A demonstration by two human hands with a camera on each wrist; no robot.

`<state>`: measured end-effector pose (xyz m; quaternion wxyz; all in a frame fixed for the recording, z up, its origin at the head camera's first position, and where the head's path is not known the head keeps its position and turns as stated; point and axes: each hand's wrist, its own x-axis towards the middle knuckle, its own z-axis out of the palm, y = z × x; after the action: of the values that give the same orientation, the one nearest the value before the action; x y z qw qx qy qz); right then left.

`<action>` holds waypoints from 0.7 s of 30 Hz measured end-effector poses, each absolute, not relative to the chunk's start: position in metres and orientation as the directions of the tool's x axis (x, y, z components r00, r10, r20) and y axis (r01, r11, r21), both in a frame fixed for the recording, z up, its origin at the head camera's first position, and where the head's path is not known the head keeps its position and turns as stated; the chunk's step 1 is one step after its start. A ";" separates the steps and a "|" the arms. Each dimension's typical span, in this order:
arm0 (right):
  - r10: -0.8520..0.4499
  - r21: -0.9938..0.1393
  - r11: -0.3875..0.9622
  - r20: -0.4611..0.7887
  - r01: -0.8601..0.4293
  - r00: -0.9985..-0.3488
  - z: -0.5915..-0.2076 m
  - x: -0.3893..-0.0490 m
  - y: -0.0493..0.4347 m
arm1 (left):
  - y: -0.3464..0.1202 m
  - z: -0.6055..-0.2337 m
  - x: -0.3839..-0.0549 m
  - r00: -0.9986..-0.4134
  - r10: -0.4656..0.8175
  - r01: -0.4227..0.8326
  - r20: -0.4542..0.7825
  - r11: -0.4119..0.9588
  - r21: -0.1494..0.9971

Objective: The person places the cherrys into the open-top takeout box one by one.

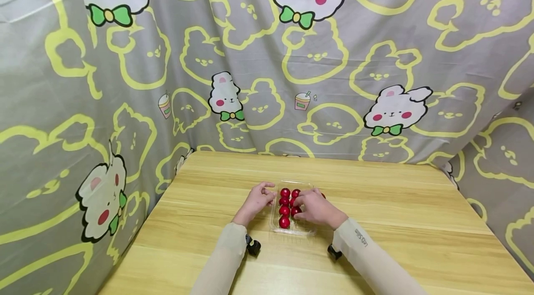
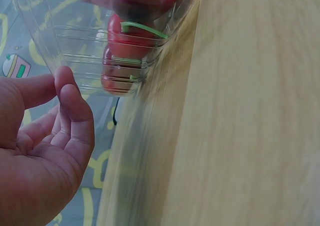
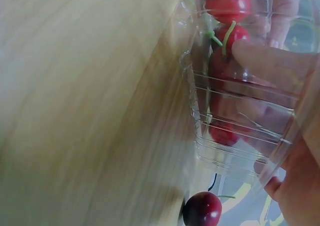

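Observation:
A clear plastic box point(image 1: 292, 231) stands on the table with red cherries point(image 1: 284, 222) lined up inside it, green stems showing on some. My left hand point(image 1: 257, 201) is at the box's left side; in the left wrist view its thumb and a fingertip pinch the rim. Reaching over the right wall, my right hand point(image 1: 319, 208) has its fingers down in the box. Its thumb and fingers hold a cherry point(image 1: 296, 211) in the right column. Through the clear wall in the right wrist view, the thumb touches a cherry point(image 3: 235, 34).
Outside the box, a dark red cherry point(image 3: 202, 209) lies on the table, mostly hidden behind my right hand in the head view. The wooden table point(image 1: 396, 239) reaches back to a grey patterned curtain point(image 1: 317, 68), which also hangs along the left and right sides.

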<state>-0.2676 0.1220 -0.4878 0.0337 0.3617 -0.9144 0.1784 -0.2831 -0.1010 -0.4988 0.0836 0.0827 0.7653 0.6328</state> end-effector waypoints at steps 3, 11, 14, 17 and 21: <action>-0.652 -0.304 0.672 0.189 -0.675 -0.734 -0.487 -0.267 0.122 | -0.101 -0.504 -0.286 -0.974 0.222 0.012 -0.031 0.188 0.982; -0.657 -0.296 0.668 0.196 -0.683 -0.728 -0.488 -0.268 0.122 | -0.100 -0.502 -0.285 -0.975 0.221 0.005 -0.037 0.185 0.983; -0.655 -0.299 0.669 0.194 -0.680 -0.730 -0.488 -0.268 0.122 | -0.099 -0.493 -0.280 -0.972 0.232 0.015 -0.027 0.179 0.984; -0.657 -0.300 0.669 0.190 -0.680 -0.729 -0.488 -0.268 0.123 | -0.099 -0.483 -0.274 -0.970 0.240 0.019 -0.027 0.188 0.982; -0.664 -0.291 0.666 0.188 -0.686 -0.724 -0.488 -0.268 0.123 | -0.098 -0.479 -0.271 -0.969 0.246 0.016 -0.034 0.197 0.980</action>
<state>-0.2683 0.1232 -0.4884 0.0327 0.3701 -0.9122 0.1728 -0.2714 -0.0984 -0.4794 0.0917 0.0854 0.7682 0.6278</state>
